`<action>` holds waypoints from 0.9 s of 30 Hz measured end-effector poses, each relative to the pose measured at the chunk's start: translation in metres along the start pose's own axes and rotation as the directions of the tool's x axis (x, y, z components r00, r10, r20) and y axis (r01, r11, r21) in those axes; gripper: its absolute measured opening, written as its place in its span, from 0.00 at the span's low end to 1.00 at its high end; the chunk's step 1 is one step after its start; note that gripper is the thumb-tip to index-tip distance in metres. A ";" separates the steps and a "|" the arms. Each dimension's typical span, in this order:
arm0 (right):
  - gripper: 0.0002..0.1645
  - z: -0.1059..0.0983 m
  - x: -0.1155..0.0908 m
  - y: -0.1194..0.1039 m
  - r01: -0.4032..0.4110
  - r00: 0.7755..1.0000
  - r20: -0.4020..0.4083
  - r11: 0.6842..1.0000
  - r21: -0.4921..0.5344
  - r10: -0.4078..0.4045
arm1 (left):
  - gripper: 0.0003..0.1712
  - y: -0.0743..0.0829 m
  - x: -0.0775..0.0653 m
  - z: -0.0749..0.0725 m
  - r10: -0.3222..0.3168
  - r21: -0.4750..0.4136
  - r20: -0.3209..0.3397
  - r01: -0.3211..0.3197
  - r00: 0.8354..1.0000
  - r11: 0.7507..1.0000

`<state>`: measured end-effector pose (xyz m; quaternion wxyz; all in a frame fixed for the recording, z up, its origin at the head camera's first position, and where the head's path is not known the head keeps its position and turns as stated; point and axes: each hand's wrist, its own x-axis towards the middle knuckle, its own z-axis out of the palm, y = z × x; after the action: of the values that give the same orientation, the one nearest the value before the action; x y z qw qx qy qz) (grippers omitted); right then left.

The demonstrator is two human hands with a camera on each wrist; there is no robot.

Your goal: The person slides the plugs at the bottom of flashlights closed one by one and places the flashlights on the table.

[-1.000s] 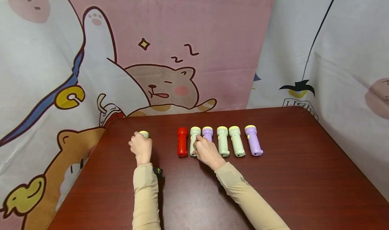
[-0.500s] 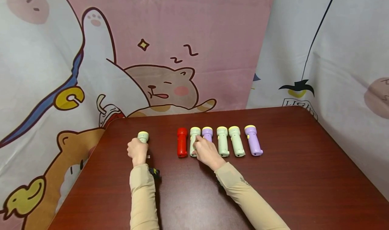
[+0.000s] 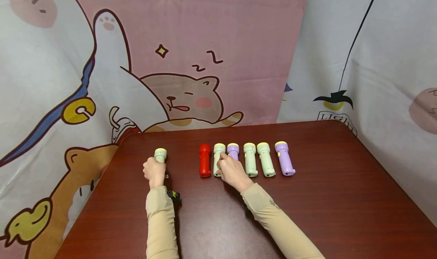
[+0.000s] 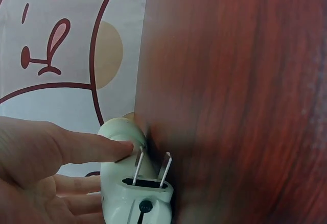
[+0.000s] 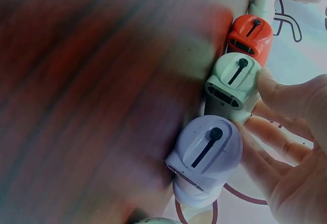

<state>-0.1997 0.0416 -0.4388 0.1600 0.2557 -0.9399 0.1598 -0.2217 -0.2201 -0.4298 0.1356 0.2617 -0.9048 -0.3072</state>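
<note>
At the left of the table, my left hand [image 3: 154,172] grips a pale green flashlight [image 3: 160,155] with a yellow front rim. In the left wrist view its thumb lies along the flashlight body [image 4: 120,170], and two metal plug prongs [image 4: 138,167] stick out at the tail. My right hand [image 3: 235,172] holds another pale green flashlight [image 5: 236,75] in the row, thumb on one side and fingers on the other. Those fingers fit between it and a purple flashlight [image 5: 209,145]. A red flashlight [image 3: 205,161] lies on the thumb side.
To the right in the row lie two more pale green flashlights [image 3: 250,160] and a purple one [image 3: 285,159] at the end. The dark red-brown table [image 3: 341,198] meets a cartoon-print cloth [image 3: 205,31] along its back edge.
My left hand has drawn slightly back toward me and left, baring more of the flashlight's head. A plug prong now shows beside that hand. My right hand has stayed in place.
</note>
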 end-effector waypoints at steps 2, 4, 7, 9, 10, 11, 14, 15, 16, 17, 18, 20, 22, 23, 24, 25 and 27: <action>0.08 0.001 0.000 0.000 0.003 1.000 -0.001 1.000 -0.003 -0.003 | 0.12 0.000 -0.001 0.000 0.002 -0.016 -0.012 -0.003 1.000 1.000; 0.09 0.001 0.000 0.000 0.005 1.000 -0.004 1.000 -0.005 -0.005 | 0.10 0.000 -0.001 0.001 0.011 -0.036 -0.025 -0.012 1.000 0.999; 0.10 0.001 0.000 0.000 0.008 1.000 -0.008 1.000 -0.004 -0.008 | 0.08 0.001 -0.003 0.001 0.029 -0.063 -0.039 -0.031 0.999 0.998; 0.10 0.001 0.000 0.000 0.007 1.000 -0.008 1.000 -0.001 -0.007 | 0.07 0.002 -0.005 0.002 0.041 -0.074 -0.042 -0.044 0.998 0.996; 0.09 0.001 0.000 0.000 0.006 1.000 -0.006 1.000 0.000 -0.006 | 0.07 0.003 -0.006 0.002 0.046 -0.078 -0.042 -0.049 0.998 0.996; 0.09 0.001 0.000 0.000 0.006 1.000 -0.006 1.000 0.002 -0.006 | 0.07 0.004 -0.006 0.002 0.049 -0.081 -0.041 -0.052 0.998 0.995; 0.09 0.001 0.000 0.000 0.003 1.000 -0.006 1.000 0.003 -0.003 | 0.08 0.006 -0.008 0.002 0.064 -0.090 -0.034 -0.067 0.997 0.994; 0.09 0.001 0.000 0.000 0.004 1.000 -0.007 1.000 0.005 -0.003 | 0.09 0.006 -0.009 0.003 0.068 -0.095 -0.033 -0.070 0.997 0.993; 0.09 0.001 0.000 0.000 0.003 1.000 -0.008 1.000 0.005 -0.003 | 0.09 0.007 -0.009 0.003 0.070 -0.097 -0.030 -0.072 0.997 0.993; 0.09 0.001 0.000 0.000 0.004 1.000 -0.011 1.000 0.005 -0.004 | 0.10 0.008 -0.010 0.003 0.073 -0.100 -0.031 -0.075 0.997 0.992; 0.10 0.001 0.000 0.000 0.004 1.000 -0.013 1.000 0.006 -0.004 | 0.10 0.010 -0.010 0.004 0.073 -0.105 -0.029 -0.075 0.997 0.992; 0.10 0.001 0.000 0.000 0.005 1.000 -0.016 1.000 0.005 -0.005 | 0.12 0.012 -0.012 0.005 0.069 -0.115 -0.027 -0.072 0.997 0.991; 0.09 0.001 0.000 -0.001 0.005 1.000 -0.018 1.000 0.004 -0.004 | 0.13 0.015 -0.013 0.005 0.066 -0.131 -0.026 -0.069 0.997 0.989; 0.09 0.001 0.000 -0.001 0.005 1.000 -0.018 1.000 0.004 -0.004 | 0.13 0.016 -0.014 0.006 0.065 -0.140 -0.028 -0.068 0.998 0.988; 0.09 0.001 0.000 -0.001 0.004 1.000 -0.018 1.000 0.002 -0.004 | 0.13 0.017 -0.016 0.006 0.064 -0.151 -0.028 -0.068 0.998 0.986; 0.09 0.001 -0.001 -0.001 0.003 1.000 -0.017 1.000 0.001 -0.003 | 0.14 0.019 -0.017 0.007 0.066 -0.158 -0.031 -0.070 0.997 0.985; 0.09 0.001 -0.001 -0.001 0.003 1.000 -0.017 1.000 0.000 -0.003 | 0.13 0.022 -0.019 0.008 0.070 -0.175 -0.036 -0.075 0.997 0.982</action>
<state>-0.1987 0.0408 -0.4397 0.1681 0.2556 -0.9382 0.1617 -0.2179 -0.1911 -0.4236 0.1829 0.2202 -0.8810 -0.3767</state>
